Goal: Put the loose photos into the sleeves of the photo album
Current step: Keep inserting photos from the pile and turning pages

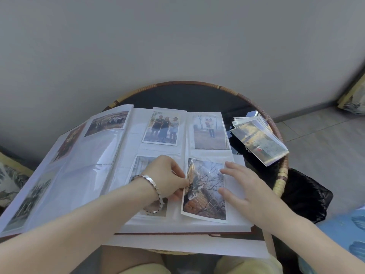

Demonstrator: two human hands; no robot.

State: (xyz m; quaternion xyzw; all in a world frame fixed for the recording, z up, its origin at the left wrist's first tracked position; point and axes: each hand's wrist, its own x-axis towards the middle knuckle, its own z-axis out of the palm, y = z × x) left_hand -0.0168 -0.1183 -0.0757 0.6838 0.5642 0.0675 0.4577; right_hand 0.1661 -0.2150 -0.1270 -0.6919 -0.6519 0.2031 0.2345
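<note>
The photo album (126, 155) lies open on a round table, with several photos in its clear sleeves. A photo of bare trees (205, 192) sits tilted at the lower right sleeve of the right page, partly under the plastic. My left hand (167, 175), with a silver bracelet on the wrist, pinches the photo's left edge together with the sleeve opening. My right hand (241, 186) lies flat with straight fingers on the photo's right side and the page. A pile of loose photos (260, 139) rests to the right of the album.
The round table (280, 175) has a woven rim and a dark glass top. A black bag (304, 194) lies on the floor at the right. Patterned cushions show at the left edge (9, 180) and far right (353, 97). My knees are below the table.
</note>
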